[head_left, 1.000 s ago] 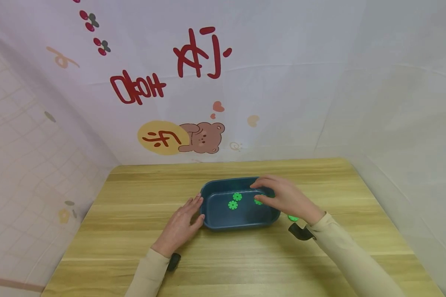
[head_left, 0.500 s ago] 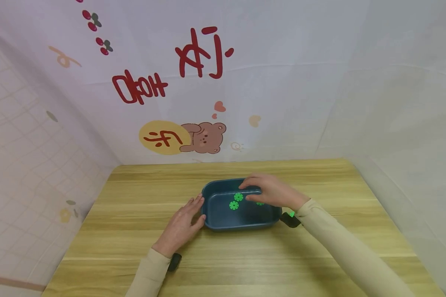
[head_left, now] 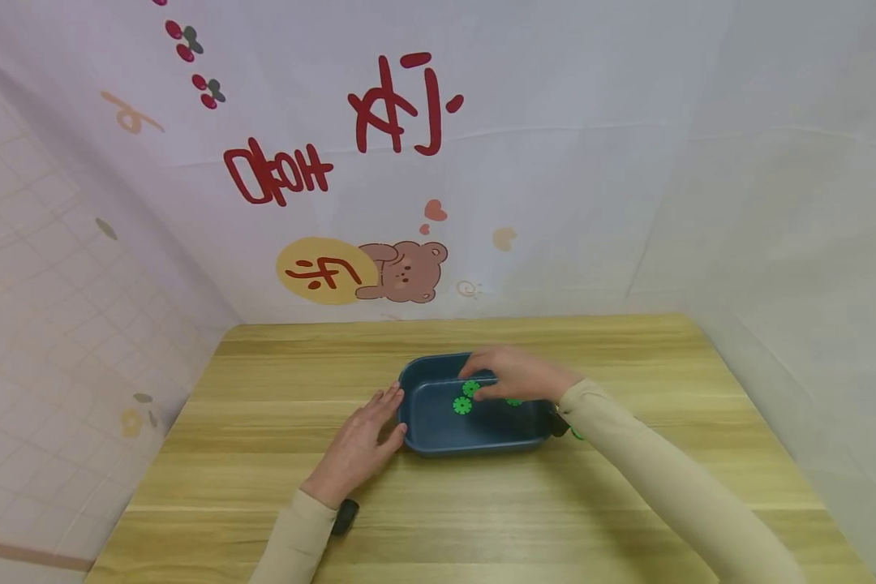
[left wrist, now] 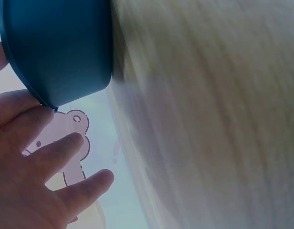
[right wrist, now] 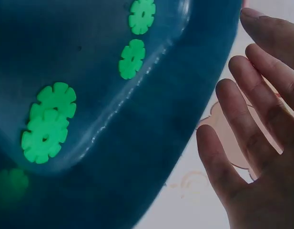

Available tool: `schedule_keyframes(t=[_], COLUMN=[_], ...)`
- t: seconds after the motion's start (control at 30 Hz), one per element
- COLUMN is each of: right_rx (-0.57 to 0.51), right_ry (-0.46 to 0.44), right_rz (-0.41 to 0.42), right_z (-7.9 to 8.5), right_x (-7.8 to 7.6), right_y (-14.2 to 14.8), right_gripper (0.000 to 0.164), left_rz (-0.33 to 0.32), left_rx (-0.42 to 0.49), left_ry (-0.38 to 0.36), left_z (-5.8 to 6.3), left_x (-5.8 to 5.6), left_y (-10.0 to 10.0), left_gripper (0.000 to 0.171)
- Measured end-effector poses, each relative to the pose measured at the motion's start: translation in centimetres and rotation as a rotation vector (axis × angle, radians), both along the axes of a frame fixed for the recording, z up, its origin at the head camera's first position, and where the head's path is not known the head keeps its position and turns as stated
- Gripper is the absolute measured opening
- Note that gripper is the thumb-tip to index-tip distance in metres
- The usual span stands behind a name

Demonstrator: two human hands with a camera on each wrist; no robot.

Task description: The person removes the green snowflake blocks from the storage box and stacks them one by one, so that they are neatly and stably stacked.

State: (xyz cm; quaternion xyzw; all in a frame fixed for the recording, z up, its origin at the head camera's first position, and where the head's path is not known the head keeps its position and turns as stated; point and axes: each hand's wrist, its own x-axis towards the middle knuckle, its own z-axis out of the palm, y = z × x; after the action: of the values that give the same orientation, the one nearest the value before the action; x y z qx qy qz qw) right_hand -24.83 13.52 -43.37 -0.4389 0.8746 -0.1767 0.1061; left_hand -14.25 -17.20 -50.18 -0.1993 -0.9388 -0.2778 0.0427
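Note:
A dark blue plastic tray [head_left: 438,438] stands on the table, with several flat green snowflake-shaped discs [head_left: 462,405] lying in it. Two of them overlap in the right wrist view, where one of the overlapping discs [right wrist: 45,137] shows its slotted edge. My left hand [head_left: 358,442] rests its fingertips against the tray's left end, fingers spread and mostly straight. Over the tray's back right part hovers my right hand [head_left: 521,375], its fingers [right wrist: 247,88] loosely bent and holding nothing. That hand hides part of the tray's inside.
Another green disc [head_left: 577,434] lies outside the tray on the right, mostly covered by the sleeve. The wooden table [head_left: 438,519] meets a white printed cloth [head_left: 555,162] at its back and sides. A black wrist mount [head_left: 345,517] sits beneath the left sleeve.
My right hand has moved left and slightly down across the tray, over the discs at its middle. The left hand and the discs stay in place on the table; the view shifted slightly.

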Motion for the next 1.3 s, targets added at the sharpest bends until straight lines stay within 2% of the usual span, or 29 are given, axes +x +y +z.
schedule_keyframes(t=[0.4, 0.87, 1.3], right_rx=[0.014, 0.040, 0.057], right_ry=[-0.055, -0.116, -0.061], right_rz=[0.023, 0.025, 0.096], right_z=[-1.9, -3.7, -4.9], right_x=[-1.0, -2.1, -2.3], right_y=[-1.2, -1.7, -2.1], right_gripper=[0.039, 0.039, 0.036], left_rz=[0.008, 0.004, 0.006], left_rx=[-0.006, -0.007, -0.020], left_ry=[-0.024, -0.011, -0.040], left_z=[0.1, -0.1, 0.1], left_x=[0.1, -0.1, -0.1], left_y=[0.1, 0.0, -0.1], left_gripper=[0.060, 0.060, 0.061])
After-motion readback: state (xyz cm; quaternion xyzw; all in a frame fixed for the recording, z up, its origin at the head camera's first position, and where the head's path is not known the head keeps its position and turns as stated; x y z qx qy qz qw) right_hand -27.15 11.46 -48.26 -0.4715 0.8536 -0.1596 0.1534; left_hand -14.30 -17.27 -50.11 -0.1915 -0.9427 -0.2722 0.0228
